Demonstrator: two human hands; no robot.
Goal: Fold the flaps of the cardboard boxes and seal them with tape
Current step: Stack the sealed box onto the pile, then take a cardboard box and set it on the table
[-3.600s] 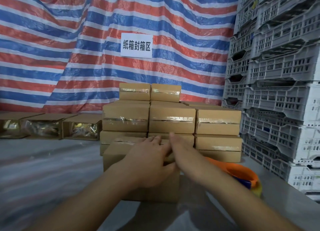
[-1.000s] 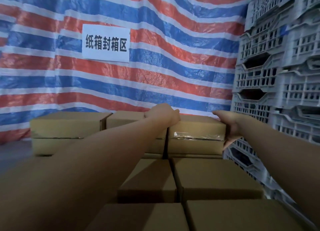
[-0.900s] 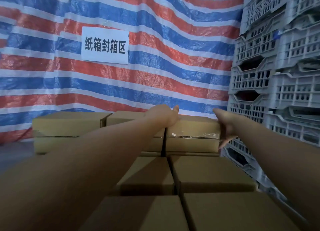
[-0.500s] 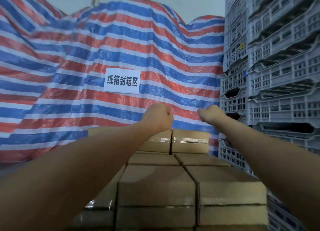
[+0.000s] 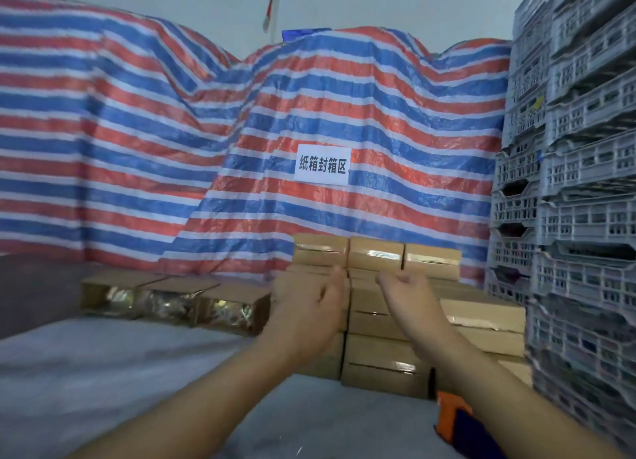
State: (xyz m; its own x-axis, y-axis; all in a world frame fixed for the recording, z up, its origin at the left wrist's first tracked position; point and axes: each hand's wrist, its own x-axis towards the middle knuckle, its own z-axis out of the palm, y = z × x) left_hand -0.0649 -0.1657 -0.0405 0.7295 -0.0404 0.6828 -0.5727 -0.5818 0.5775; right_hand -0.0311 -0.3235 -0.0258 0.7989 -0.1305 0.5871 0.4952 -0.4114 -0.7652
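Both hands hover empty before the stack of taped boxes (image 5: 382,324) at the desk's (image 5: 103,372) far right: the left hand (image 5: 309,314) blurred, grip loosely spread, the right hand (image 5: 409,300) relaxed, fingers slightly curled. Three unsealed boxes (image 5: 175,300) lie left, contents indistinct. An orange object (image 5: 454,420) is cut off behind the right forearm.

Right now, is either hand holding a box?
No: left hand and right hand hang loosely open in front of the stacked boxes, holding nothing.

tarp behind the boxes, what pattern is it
Red, blue and white stripes on the tarp, clearest in the head view.
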